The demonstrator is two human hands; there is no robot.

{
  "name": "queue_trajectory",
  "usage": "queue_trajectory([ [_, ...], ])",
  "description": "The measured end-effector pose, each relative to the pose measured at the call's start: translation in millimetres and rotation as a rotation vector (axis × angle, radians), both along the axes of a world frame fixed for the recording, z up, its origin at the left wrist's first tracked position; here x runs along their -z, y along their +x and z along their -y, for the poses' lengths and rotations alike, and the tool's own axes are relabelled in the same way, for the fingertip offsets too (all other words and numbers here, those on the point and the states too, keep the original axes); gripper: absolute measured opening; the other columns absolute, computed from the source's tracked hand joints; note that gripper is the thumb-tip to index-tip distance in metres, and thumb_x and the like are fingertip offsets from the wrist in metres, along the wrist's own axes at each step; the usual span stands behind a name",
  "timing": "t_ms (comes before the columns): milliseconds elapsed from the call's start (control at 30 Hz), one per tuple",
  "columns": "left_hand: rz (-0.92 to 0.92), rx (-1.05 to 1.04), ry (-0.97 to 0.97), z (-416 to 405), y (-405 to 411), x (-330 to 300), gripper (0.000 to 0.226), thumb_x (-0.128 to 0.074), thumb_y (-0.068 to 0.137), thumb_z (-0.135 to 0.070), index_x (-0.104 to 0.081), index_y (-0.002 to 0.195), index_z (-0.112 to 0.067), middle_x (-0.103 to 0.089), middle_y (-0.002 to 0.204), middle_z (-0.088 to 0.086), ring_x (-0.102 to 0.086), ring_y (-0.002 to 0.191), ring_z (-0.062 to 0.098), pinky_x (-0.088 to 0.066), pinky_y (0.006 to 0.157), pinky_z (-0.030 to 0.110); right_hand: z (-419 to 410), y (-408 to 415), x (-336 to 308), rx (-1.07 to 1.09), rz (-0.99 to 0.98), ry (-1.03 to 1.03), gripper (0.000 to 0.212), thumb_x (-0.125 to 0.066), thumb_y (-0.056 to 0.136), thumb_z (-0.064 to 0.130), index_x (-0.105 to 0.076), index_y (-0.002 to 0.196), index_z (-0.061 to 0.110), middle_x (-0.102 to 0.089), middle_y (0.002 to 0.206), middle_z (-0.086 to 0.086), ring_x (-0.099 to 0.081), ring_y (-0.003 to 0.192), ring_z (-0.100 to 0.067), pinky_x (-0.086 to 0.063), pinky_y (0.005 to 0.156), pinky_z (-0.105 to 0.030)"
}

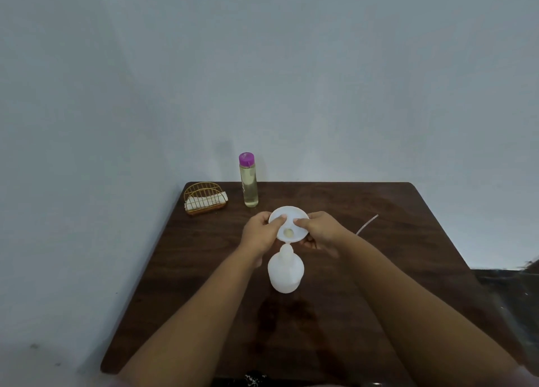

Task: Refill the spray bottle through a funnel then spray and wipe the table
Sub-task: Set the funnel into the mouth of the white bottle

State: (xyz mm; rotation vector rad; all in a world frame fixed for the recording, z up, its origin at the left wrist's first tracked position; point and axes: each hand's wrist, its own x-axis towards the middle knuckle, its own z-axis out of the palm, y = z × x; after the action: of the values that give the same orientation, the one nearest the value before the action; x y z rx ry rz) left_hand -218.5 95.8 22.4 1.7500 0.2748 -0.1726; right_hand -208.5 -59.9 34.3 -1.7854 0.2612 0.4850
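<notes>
pinched at opposite rims by left hand point(260, 232) and right hand point(320, 231): funnel point(288, 224), spout just above, perhaps touching, neck of spray bottle point(286, 270) directly below. seating step. next: lower spout in, then fetch refill bottle point(248, 180) beyond.

Both hands hold a white funnel point(288, 224) by its rim above the open neck of a white spray bottle point(285, 271) standing on a dark wooden table point(379, 241). The left hand point(259, 235) grips the left rim, the right hand point(319, 232) the right. Behind stands an upright clear bottle of pale yellow liquid with a purple cap point(248, 180). A gold wire holder with white cloth point(205, 197) sits at the far left corner. A thin clear tube point(367, 224) lies to the right.
</notes>
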Motion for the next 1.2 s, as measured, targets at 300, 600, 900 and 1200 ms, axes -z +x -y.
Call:
queue_trajectory([
  [300,-0.187,-0.007,-0.155,6,-7,10,0.026,-0.048,0.101,-0.026,-0.058,0.124,-0.019,-0.063,0.117,0.007,-0.065,0.101,0.022,-0.058,0.081,0.035,-3,0,17,0.068,-0.031,0.042,0.03,-0.054,0.098,0.021,-0.06,0.118,-0.001,-0.067,0.11,-0.015,-0.068,0.095,-0.025,-0.058,0.084,-0.037],
  [600,-0.225,-0.018,-0.064,7,-8,24,0.029,-0.045,0.102,-0.027,-0.054,0.128,-0.017,-0.058,0.127,0.008,-0.059,0.111,0.023,-0.056,0.088,0.037,-6,1,35,0.009,-0.061,-0.117,0.033,-0.052,0.098,0.023,-0.057,0.124,0.003,-0.065,0.112,-0.012,-0.066,0.094,-0.023,-0.059,0.084,-0.035],
  [900,-0.316,0.023,-0.106,0,-15,34,0.047,-0.047,0.097,-0.052,-0.049,0.128,-0.017,-0.058,0.123,0.008,-0.063,0.099,0.022,-0.061,0.076,0.034,-12,-2,46,0.001,-0.061,-0.131,0.037,-0.063,0.091,0.033,-0.057,0.121,0.014,-0.061,0.116,-0.006,-0.063,0.097,-0.023,-0.059,0.08,-0.035],
  [1200,-0.274,-0.053,-0.221,4,-10,42,0.042,-0.054,0.098,-0.037,-0.059,0.127,-0.008,-0.065,0.117,0.01,-0.069,0.095,0.024,-0.06,0.083,0.037,-14,1,41,0.064,-0.095,-0.081,0.032,-0.063,0.091,0.027,-0.06,0.117,0.008,-0.061,0.115,-0.009,-0.063,0.095,-0.022,-0.059,0.077,-0.031],
])
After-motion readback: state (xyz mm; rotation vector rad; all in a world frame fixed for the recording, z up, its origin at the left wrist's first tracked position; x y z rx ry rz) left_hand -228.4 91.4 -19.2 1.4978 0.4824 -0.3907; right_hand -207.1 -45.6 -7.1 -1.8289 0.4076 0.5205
